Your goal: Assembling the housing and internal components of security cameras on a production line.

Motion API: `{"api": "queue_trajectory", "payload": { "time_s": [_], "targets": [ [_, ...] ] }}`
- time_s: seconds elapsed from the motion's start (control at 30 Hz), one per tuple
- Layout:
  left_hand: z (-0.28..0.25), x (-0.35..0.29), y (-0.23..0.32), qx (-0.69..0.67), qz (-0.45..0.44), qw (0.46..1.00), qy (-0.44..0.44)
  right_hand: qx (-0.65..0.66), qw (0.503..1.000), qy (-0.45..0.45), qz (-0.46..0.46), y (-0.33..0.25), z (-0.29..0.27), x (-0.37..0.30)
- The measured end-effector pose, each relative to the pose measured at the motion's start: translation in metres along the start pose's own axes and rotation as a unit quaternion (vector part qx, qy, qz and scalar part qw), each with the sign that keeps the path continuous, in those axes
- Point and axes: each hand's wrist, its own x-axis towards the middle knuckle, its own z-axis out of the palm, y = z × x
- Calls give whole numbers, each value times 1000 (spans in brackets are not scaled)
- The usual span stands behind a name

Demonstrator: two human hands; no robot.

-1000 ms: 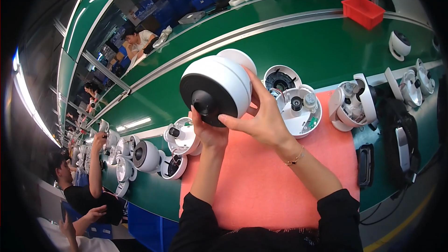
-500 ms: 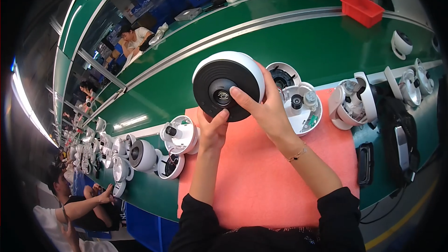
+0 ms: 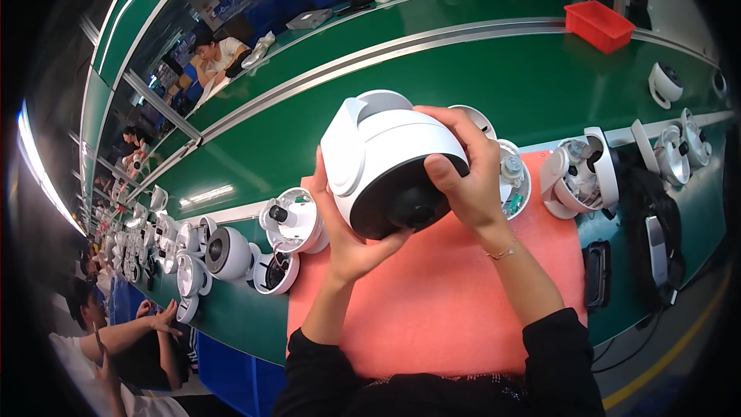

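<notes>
Both my hands hold a round white security camera (image 3: 401, 147) with a black front face and a white bracket, raised above the pink mat (image 3: 432, 293). The black face tilts downward and toward me. My left hand (image 3: 351, 243) supports its lower left side, thumb stretched along the lower edge. On the right side, my right hand (image 3: 471, 174) grips the housing, its thumb against the rim of the black face. Behind that hand, an opened camera shell (image 3: 513, 181) with inner parts showing lies partly hidden. Another opened shell (image 3: 296, 220) sits left of the mat.
Further left stand a finished-looking camera (image 3: 231, 253) and several white housings along the green bench (image 3: 239, 316). On the right are an opened housing (image 3: 587, 174), a black tray (image 3: 597, 274) and a black bag (image 3: 656, 224). A red bin (image 3: 598, 27) stands beyond. Co-workers sit at left and across.
The camera has been turned in my hands: its black face, earlier toward me, now points downward, and the white top and bracket show. My left hand has shifted along its side.
</notes>
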Motion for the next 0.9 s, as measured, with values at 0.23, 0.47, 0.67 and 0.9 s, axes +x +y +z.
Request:
{"api": "queue_trajectory", "payload": {
  "time_s": [0.23, 0.47, 0.67, 0.9],
  "targets": [
    [-21, -33, 48, -295, -417, 859, 49, -167, 928, -262, 206, -23, 0, -11],
    [-48, -80, 32, -288, -550, 784, -1, -310, 876, -343, 135, -28, -22, -25],
    [-53, -100, 19, -253, -524, 812, 47, -278, 896, -323, 124, -37, -26, -42],
    [-34, -100, 32, -267, -469, 837, 89, -181, 908, -312, 211, -14, 21, -97]
  ]
}}
